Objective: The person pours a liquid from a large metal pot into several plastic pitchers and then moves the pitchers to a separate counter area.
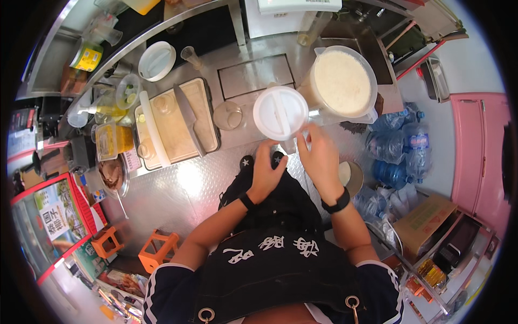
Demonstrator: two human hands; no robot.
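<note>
A pitcher with a white round lid (267, 115) stands at the counter's near edge, its handle (289, 146) towards me. My left hand (265, 172) is at the lid's near left, thumb and fingers apart, fingertips close to the rim. At the near right rim is my right hand (319, 156), its fingers bent; whether it grips the rim I cannot tell. To the right of the lidded pitcher, a large clear plastic pitcher (343, 83) is filled nearly to the brim with a pale, frothy liquid. An empty clear glass (228, 116) stands to the left.
A knife (187, 113) and a white rolling pin (153, 127) lie across a cutting board (172, 139). Behind them is another white lid (157, 60). A metal bucket (355, 178) and large water bottles (386, 146) stand at right; orange stools (158, 249) are at lower left.
</note>
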